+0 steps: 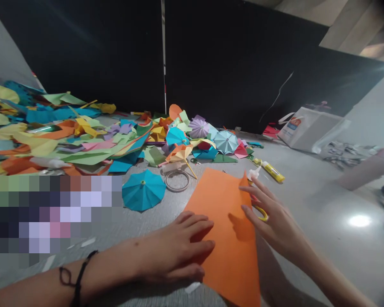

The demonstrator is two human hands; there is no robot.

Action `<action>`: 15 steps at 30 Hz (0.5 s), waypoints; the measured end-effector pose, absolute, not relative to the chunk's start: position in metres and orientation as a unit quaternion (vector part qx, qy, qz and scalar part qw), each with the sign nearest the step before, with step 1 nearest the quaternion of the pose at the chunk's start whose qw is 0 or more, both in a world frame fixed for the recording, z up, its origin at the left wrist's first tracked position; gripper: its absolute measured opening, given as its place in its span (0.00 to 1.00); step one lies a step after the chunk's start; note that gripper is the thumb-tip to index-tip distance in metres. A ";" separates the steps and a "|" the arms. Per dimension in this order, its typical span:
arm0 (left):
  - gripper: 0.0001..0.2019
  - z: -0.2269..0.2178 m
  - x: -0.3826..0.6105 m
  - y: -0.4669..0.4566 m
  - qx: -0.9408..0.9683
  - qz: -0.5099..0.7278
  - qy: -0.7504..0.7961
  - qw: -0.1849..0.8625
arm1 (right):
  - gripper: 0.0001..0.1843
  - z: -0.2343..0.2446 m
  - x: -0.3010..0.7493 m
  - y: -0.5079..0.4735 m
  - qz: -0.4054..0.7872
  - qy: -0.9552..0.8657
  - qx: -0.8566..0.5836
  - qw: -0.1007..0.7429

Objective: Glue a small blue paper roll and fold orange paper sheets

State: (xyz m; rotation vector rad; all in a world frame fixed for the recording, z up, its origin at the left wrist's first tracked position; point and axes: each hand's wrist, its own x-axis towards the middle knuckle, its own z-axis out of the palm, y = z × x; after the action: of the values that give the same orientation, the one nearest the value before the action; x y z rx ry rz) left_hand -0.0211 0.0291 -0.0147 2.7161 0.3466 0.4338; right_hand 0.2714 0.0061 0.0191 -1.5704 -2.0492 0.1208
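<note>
A sheet of orange paper (216, 221) lies on the grey surface in front of me, its upper right corner curling upward. Across its left edge rests my left hand (188, 247), open, with the fingers spread on the paper. My right hand (272, 213) is open at the right edge, its fingertips against or just over the raised corner; I cannot tell how firmly they touch. Partly hidden behind that hand are yellow-handled scissors (263, 213). Left of the sheet sit a blue pleated paper umbrella (144, 190) and a roll of tape (177, 181).
Coloured paper scraps (67, 140) are heaped at the back left, with a purple paper umbrella (199, 127) and a pale blue one (225, 141) beside them. A yellow glue tube (273, 172) lies right of the sheet. Farther right stands a white bag (310, 128) near the black panel (237, 64).
</note>
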 end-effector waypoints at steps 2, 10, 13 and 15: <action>0.15 -0.015 -0.021 0.029 0.964 0.153 0.124 0.181 | 0.19 0.018 0.278 -0.001 0.059 -0.739 -0.609 0.284; 0.14 -0.013 -0.021 0.029 0.961 0.161 0.120 0.192 | 0.26 0.008 0.304 -0.024 0.245 -0.654 -0.613 0.369; 0.14 -0.010 -0.021 0.029 0.961 0.158 0.114 0.197 | 0.20 0.009 0.311 -0.027 0.246 -0.648 -0.601 0.397; 0.14 -0.008 -0.020 0.029 0.960 0.158 0.115 0.201 | 0.16 0.010 0.313 -0.030 0.267 -0.664 -0.581 0.388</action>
State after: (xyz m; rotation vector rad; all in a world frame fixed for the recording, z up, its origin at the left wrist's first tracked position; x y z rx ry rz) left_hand -0.0203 0.0293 -0.0082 2.6817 0.3201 0.4400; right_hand 0.3126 -0.0295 0.0100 -1.4782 -1.6893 0.6789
